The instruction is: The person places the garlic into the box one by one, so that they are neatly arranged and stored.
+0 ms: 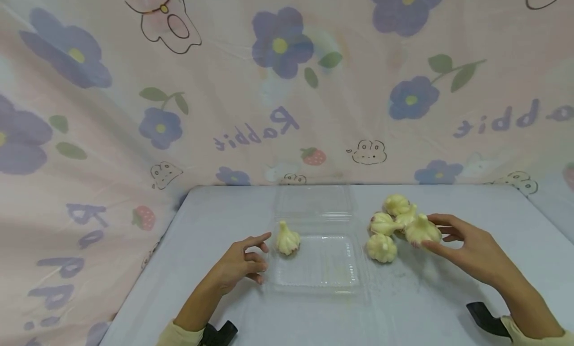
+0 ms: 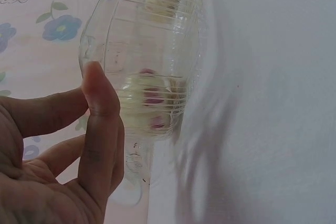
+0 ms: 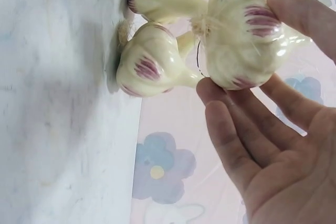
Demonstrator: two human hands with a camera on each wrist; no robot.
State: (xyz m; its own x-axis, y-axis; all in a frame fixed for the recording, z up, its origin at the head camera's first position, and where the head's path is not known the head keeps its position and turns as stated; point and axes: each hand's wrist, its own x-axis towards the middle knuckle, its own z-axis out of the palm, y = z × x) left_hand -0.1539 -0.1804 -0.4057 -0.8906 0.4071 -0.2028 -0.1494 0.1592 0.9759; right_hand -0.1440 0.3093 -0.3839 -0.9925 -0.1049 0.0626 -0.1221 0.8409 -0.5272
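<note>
My right hand [image 1: 477, 246] pinches a garlic bulb [image 1: 423, 230] between thumb and fingers. In the right wrist view that bulb [image 3: 244, 38] is pale with purple streaks, raised from the white surface, its root end toward the other bulbs. Several more garlic bulbs [image 1: 381, 248] sit in a cluster just left of it. A clear plastic container [image 1: 314, 287] lies with its lid [image 1: 314, 199] folded back, and one garlic bulb [image 1: 287, 239] stands at its left side. Beside the container's left wall is my left hand [image 1: 239, 266], fingers loosely bent, a fingertip [image 2: 94, 72] right at the rim.
The white table [image 1: 233, 211] extends around the container. A patterned cloth [image 1: 215, 96] with flowers and rabbits hangs behind the table and along its left side. Black wrist mounts [image 1: 486, 318] show at both forearms.
</note>
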